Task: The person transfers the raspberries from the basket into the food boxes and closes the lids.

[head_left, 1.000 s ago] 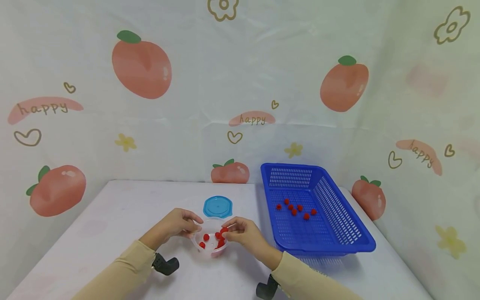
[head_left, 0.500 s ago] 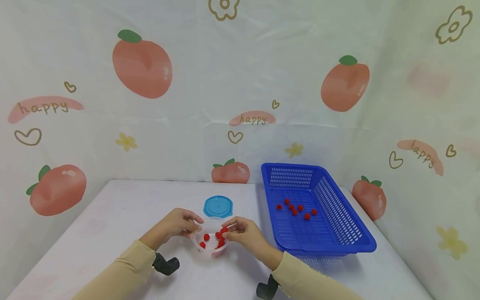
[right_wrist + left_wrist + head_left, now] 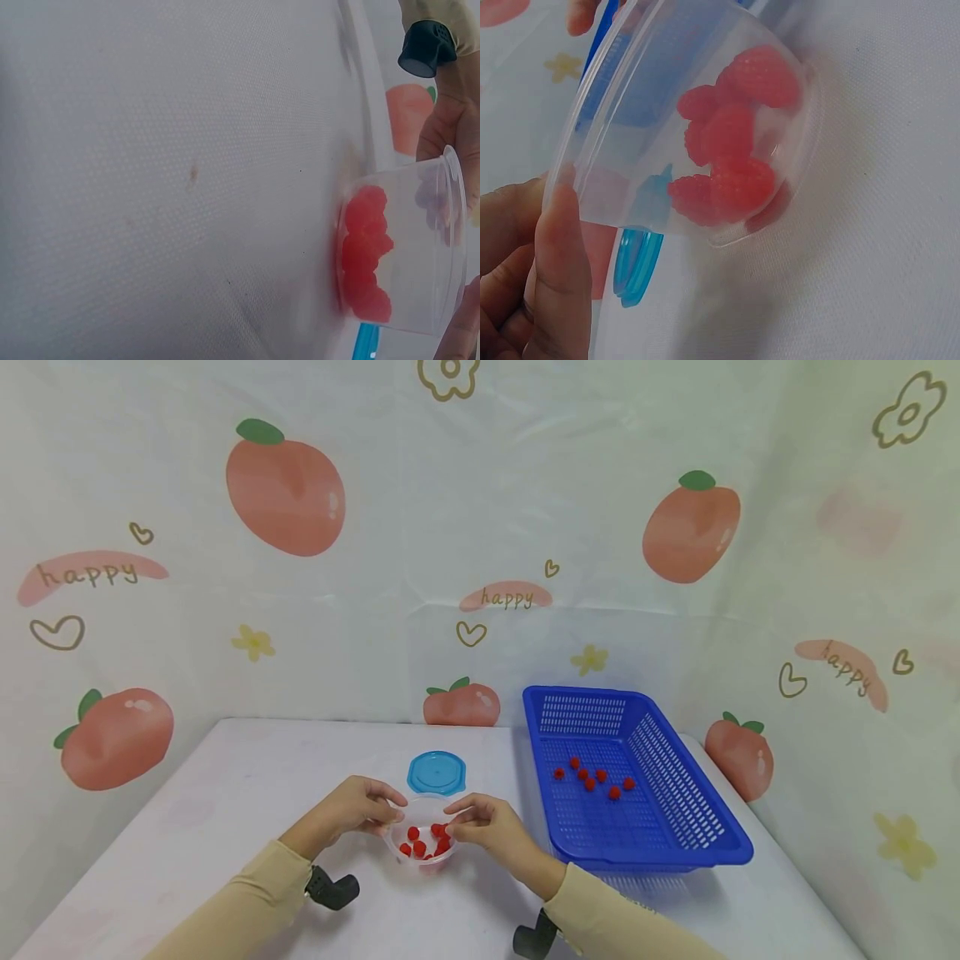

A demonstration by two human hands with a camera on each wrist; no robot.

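A clear round plastic container [image 3: 426, 866] stands on the table with several red raspberries [image 3: 742, 180] lying in its bottom. On its left side, my left hand [image 3: 358, 807] pinches the rim between thumb and fingers. My right hand [image 3: 491, 828] is over the right side of the rim, its thumb and fingertips apart and nothing between them. From the right wrist view, only a fingertip [image 3: 459, 330] shows beside the rim, and the raspberries sit in a row through the clear wall. A blue lid [image 3: 437, 773] lies flat on the table just behind the container.
To the right, a blue plastic basket [image 3: 693, 793] with slotted walls holds several more raspberries [image 3: 590, 784] on its floor. A white cloth covers the table [image 3: 300, 752]. Behind it hangs a fruit-printed backdrop [image 3: 360, 643]. Each wrist wears a black camera [image 3: 332, 890].
The raspberry at my right fingertips has dropped into the container, where another one shows near the front. Both hands have stayed in place, and the right fingers have let go.
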